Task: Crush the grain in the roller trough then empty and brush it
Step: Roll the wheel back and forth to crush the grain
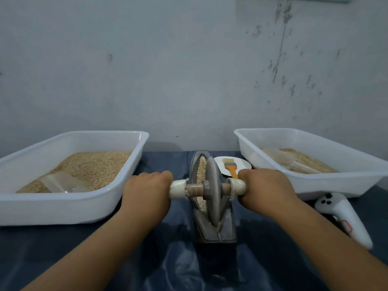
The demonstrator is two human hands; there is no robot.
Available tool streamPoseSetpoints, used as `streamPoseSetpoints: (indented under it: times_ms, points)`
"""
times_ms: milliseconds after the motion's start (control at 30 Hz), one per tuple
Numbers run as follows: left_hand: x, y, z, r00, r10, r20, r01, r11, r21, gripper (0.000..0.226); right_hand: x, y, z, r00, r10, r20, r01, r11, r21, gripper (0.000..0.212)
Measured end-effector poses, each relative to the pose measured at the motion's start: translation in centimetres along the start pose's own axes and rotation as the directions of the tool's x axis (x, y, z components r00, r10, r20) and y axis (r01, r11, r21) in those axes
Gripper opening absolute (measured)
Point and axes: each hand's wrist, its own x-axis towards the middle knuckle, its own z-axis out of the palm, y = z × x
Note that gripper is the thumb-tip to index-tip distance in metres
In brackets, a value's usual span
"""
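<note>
A grey boat-shaped roller trough [225, 227] stands lengthwise in the middle of the dark table, with pale grain [202, 168] lying along its groove. A grey roller wheel [212, 190] sits upright in the groove on a wooden axle with white handle ends. My left hand [147, 191] grips the left handle [178, 188]. My right hand [265, 186] grips the right handle [238, 186]. Behind the trough, a brush [230, 167] with an orange handle lies on a small white plate [244, 163].
A white tub [69, 204] at the left holds grain and a clear scoop [60, 181]. Another white tub [336, 182] at the right holds grain and a clear scoop [280, 157]. A white controller [344, 215] lies at the right. A wall stands close behind.
</note>
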Motion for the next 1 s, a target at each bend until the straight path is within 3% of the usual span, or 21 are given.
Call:
streamPoseSetpoints:
  times_ms: [233, 400, 533, 767, 867, 967, 1000]
  points:
    - [5.0, 0.2, 2.3, 0.996, -0.007, 0.091, 0.009, 1.0, -0.015, 0.017, 4.5, -0.1, 3.4, 0.99, 0.105, 0.096, -0.112, 0.991, 0.07, 0.011]
    - [7.8, -0.7, 5.4, 0.993, -0.056, 0.1, 0.06, 0.997, -0.043, 0.015, 9.3, 0.2, 4.6, 0.998, 0.065, 0.027, -0.065, 0.998, -0.001, 0.009]
    - [9.0, -1.0, 6.8, 0.989, -0.095, 0.113, 0.102, 0.993, -0.061, 0.011, 10.9, 0.2, 5.1, 0.999, 0.045, 0.001, -0.045, 0.999, -0.029, 0.024]
    - [7.1, -0.3, 4.9, 0.99, -0.065, 0.128, 0.072, 0.996, -0.054, 0.015, 8.0, -0.2, 3.8, 0.995, 0.054, 0.085, -0.056, 0.998, 0.029, 0.008]
    - [5.0, 0.1, 2.8, 0.983, -0.05, 0.177, 0.064, 0.995, -0.073, 0.014, 5.1, -0.4, 2.1, 0.991, 0.04, 0.13, -0.046, 0.998, 0.043, 0.019]
    - [2.2, 0.3, 1.1, 0.993, -0.014, 0.117, 0.019, 0.999, -0.043, 0.021, 1.9, -0.2, 0.7, 0.996, 0.016, 0.091, -0.02, 0.999, 0.039, 0.008]
    - [1.4, 0.2, 0.6, 0.996, -0.004, 0.085, 0.007, 1.0, -0.03, 0.023, 1.0, -0.1, 0.2, 0.998, 0.011, 0.066, -0.013, 1.0, 0.022, 0.014]
